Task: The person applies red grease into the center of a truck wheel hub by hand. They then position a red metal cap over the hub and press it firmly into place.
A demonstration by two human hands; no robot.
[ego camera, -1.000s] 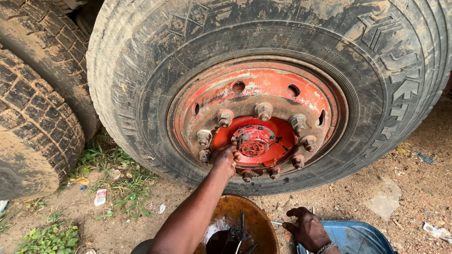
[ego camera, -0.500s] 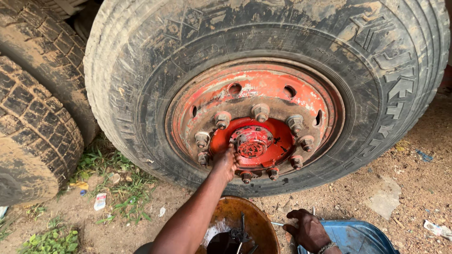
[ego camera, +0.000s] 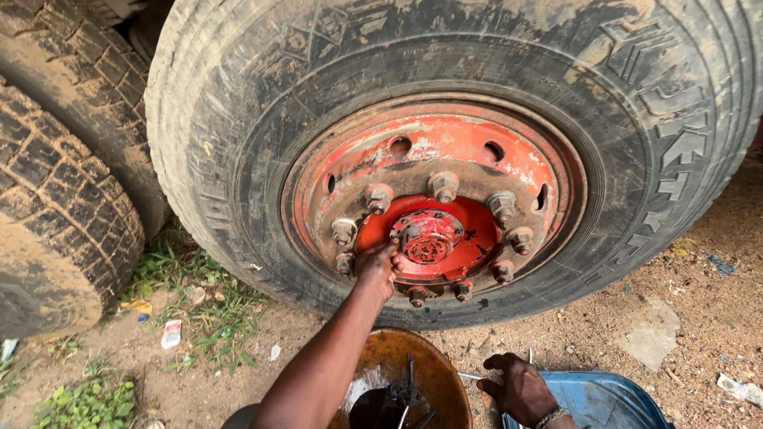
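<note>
A big muddy truck tyre (ego camera: 238,159) with a worn red rim (ego camera: 477,163) fills the view. Several lug nuts ring the red hub (ego camera: 429,237) at its centre. My left hand (ego camera: 375,268) reaches up and presses against the hub's lower left edge, fingers curled next to a lug nut (ego camera: 345,263); whether it grips anything is hidden. Low at the frame's bottom, my right hand (ego camera: 520,389) rests loosely curled on the rim of a blue container (ego camera: 612,401), with a thin metal rod (ego camera: 470,376) just beside its fingers.
A rusty orange bowl (ego camera: 413,365) holding dark liquid and metal parts sits below the wheel. Two more worn tyres (ego camera: 56,183) stand at the left. The ground is dirt with grass patches (ego camera: 199,310), litter and a flat stone (ego camera: 648,342).
The view has drifted slightly, so the wheel sits a little further right and lower in frame. My left hand stays at the hub; my right hand barely moves.
</note>
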